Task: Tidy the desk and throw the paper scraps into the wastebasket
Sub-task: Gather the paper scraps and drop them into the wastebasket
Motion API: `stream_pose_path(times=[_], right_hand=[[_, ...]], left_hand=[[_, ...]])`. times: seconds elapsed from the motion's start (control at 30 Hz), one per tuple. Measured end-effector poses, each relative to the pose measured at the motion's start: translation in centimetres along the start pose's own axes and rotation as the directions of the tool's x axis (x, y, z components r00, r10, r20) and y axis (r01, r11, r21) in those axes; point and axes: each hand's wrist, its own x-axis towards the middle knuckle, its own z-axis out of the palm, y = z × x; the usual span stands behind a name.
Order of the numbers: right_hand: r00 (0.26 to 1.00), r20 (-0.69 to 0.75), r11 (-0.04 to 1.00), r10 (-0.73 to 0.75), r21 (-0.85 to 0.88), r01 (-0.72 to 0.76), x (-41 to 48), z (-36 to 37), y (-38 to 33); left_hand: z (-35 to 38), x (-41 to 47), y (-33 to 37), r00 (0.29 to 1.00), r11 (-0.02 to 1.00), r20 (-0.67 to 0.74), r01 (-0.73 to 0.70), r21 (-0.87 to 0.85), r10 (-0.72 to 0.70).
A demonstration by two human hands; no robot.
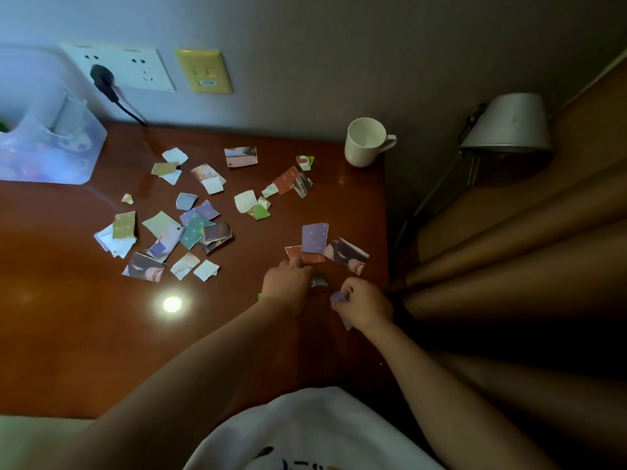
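Observation:
Several torn paper scraps [190,228] lie scattered over the reddish-brown desk [68,317]. A small group sits near the right edge: a purple scrap [315,237], a red scrap [307,256] and a dark photo scrap [347,255]. My left hand [288,288] has its fingertips on the red scrap, fingers curled. Just to its right, my right hand [364,307] grips a bunch of purple scraps [339,298]. No wastebasket is in view.
A white mug [364,142] stands at the desk's far right corner. A translucent plastic box [44,144] sits at the far left under wall sockets with a black plug [103,78]. A lamp shade [509,123] and brown curtains [526,249] are to the right of the desk.

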Motion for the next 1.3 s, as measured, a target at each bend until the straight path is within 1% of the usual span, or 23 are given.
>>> stream_pose_path(times=[0.07,0.1,0.17,0.2,0.23,0.27,0.3,0.33,0.37,0.4,0.5,0.53,0.57,0.63,0.67,0.73,0.77,0.87,0.93,1.0,1.1,1.23,1.3], right_hand=[[0.999,0.033,0.974,0.038,0.22,-0.045,-0.1,0.1,0.1],[0.997,0.056,0.937,0.052,0.342,-0.068,-0.1,0.1,0.0],[0.99,0.106,0.818,0.098,0.558,-0.141,-0.5,-0.2,-0.4],[0.982,0.136,0.741,0.13,0.644,-0.187,-0.7,-0.3,-0.6],[0.973,0.176,0.657,0.151,0.718,-0.231,-0.8,-0.5,-0.9],[0.964,0.221,0.573,0.147,0.776,-0.265,-0.9,-0.6,-1.2],[0.955,0.268,0.497,0.125,0.816,-0.294,-1.0,-0.6,-1.5],[0.947,0.307,0.437,0.098,0.841,-0.318,-1.0,-0.6,-1.8],[0.938,0.339,0.389,0.07,0.857,-0.339,-1.1,-0.5,-2.2],[0.931,0.361,0.358,0.044,0.865,-0.352,-1.2,-0.5,-2.6],[0.916,0.401,0.311,0.007,0.87,-0.383,-1.4,-0.2,-3.8],[0.911,0.412,0.318,0.011,0.863,-0.394,-1.3,0.0,-4.0],[0.908,0.419,0.341,0.015,0.851,-0.398,-1.2,0.3,-4.3],[0.911,0.412,0.446,0.03,0.81,-0.381,-1.0,0.9,-4.8],[0.918,0.395,0.528,0.041,0.771,-0.356,-1.0,1.1,-5.0],[0.945,0.322,0.711,0.053,0.653,-0.262,-1.1,1.4,-5.6],[0.963,0.268,0.776,0.04,0.598,-0.199,-1.0,1.6,-5.8],[0.993,0.114,0.894,-0.038,0.448,-0.017,-0.2,2.6,-6.3],[0.996,0.041,0.957,-0.079,0.284,0.064,0.2,3.1,-6.6],[0.995,0.018,0.984,-0.103,0.149,0.099,0.5,3.6,-7.0],[0.991,0.018,0.991,-0.134,0.006,0.134,0.6,4.1,-7.8],[0.99,0.019,0.975,-0.137,-0.177,0.138,0.5,4.5,-8.6],[0.991,0.022,0.963,-0.134,-0.232,0.136,0.4,4.6,-8.8]], left_hand=[[0.1,-0.8,0.2,1.0,0.999,-0.01,0.0,-0.039,-0.001],[0.1,-1.2,0.2,1.0,0.996,-0.025,0.012,-0.09,-0.014],[-0.2,-2.2,0.2,0.995,0.963,-0.047,0.072,-0.26,-0.087],[-0.4,-2.6,0.1,0.989,0.921,-0.029,0.121,-0.371,-0.142],[-0.6,-3.0,0.0,0.98,0.848,0.02,0.182,-0.498,-0.199],[-0.9,-3.3,-0.2,0.965,0.74,0.089,0.248,-0.625,-0.249],[-1.1,-3.5,-0.5,0.945,0.611,0.155,0.305,-0.73,-0.287],[-1.1,-3.8,-0.9,0.926,0.486,0.207,0.346,-0.803,-0.317],[-1.2,-4.1,-1.2,0.909,0.393,0.236,0.367,-0.843,-0.343],[-1.3,-4.4,-1.6,0.897,0.343,0.245,0.376,-0.861,-0.368],[-1.0,-5.4,-2.9,0.872,0.284,0.226,0.37,-0.884,-0.434],[-0.9,-5.7,-3.2,0.864,0.29,0.211,0.37,-0.883,-0.457],[-0.9,-6.0,-3.4,0.855,0.318,0.188,0.371,-0.872,-0.483],[-0.9,-6.3,-3.9,0.847,0.41,0.141,0.386,-0.827,-0.513],[-0.8,-6.3,-4.2,0.849,0.461,0.124,0.394,-0.796,-0.513],[-0.8,-6.6,-4.7,0.862,0.553,0.112,0.411,-0.725,-0.494],[-0.6,-6.6,-5.0,0.872,0.599,0.102,0.41,-0.688,-0.48],[-0.1,-6.8,-5.6,0.896,0.698,0.067,0.387,-0.602,-0.439],[0.2,-6.9,-5.8,0.91,0.751,0.054,0.372,-0.545,-0.411],[0.4,-6.9,-6.0,0.924,0.812,0.033,0.352,-0.466,-0.382],[0.7,-6.9,-6.5,0.938,0.864,0.003,0.322,-0.386,-0.348],[0.9,-7.0,-6.9,0.95,0.89,-0.02,0.286,-0.355,-0.313],[0.9,-6.9,-6.9,0.952,0.89,-0.03,0.274,-0.365,-0.306]])
